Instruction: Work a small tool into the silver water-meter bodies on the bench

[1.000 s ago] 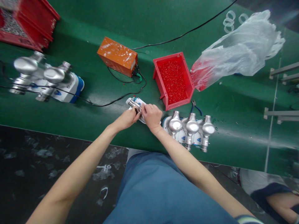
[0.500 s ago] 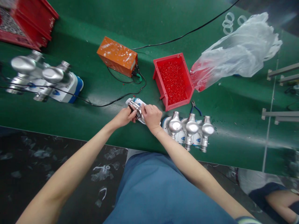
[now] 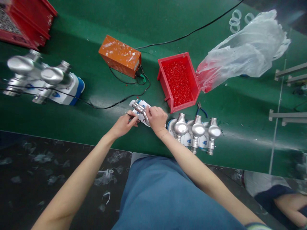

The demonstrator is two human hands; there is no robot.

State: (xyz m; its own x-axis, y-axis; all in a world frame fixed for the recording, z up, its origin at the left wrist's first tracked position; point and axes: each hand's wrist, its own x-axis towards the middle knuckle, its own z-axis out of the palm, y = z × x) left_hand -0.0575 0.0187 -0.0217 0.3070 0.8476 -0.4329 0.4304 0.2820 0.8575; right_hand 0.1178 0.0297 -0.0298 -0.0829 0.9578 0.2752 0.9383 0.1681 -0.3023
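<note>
A white and blue meter unit with a silver metal fitting lies on the green belt in front of me. My right hand grips it from the right side. My left hand is just left of the unit and pinches a thin dark tool whose tip points left. Three more silver-fitted units stand in a row right of my right hand.
A red bin of small red parts sits behind the units, with a plastic bag to its right. An orange box with black cables is at the back. Two larger units lie at left. Another person's arm shows at bottom right.
My left hand has drawn back to the left, away from the unit's fitting, holding the thin tool. My right hand keeps its grip on the unit.
</note>
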